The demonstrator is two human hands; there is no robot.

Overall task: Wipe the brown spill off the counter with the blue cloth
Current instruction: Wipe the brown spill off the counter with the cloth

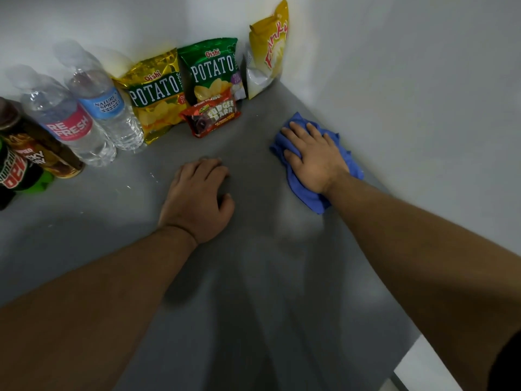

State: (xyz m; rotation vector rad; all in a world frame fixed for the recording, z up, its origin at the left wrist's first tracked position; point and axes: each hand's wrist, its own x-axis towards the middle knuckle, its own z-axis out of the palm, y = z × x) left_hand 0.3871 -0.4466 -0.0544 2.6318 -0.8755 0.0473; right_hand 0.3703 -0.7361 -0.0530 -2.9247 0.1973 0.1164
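Note:
The blue cloth (306, 193) lies bunched on the grey counter (253, 292) near the right wall. My right hand (313, 156) lies flat on top of it, palm down, fingers spread and pointing away from me. My left hand (198, 198) rests on the bare counter to the left of the cloth, fingers curled under, holding nothing. A faint brownish smudge (208, 158) shows just beyond the left fingertips. No clear brown spill shows elsewhere; the counter below the cloth looks slightly lighter.
Along the back wall stand snack bags: two Oishi potato bags (158, 100), a Fudgee Barr pack (211, 115) and a yellow bag (267, 52) in the corner. Water bottles (84, 108) and soda bottles (25, 159) lie at left. The counter's edge (406, 359) is at lower right.

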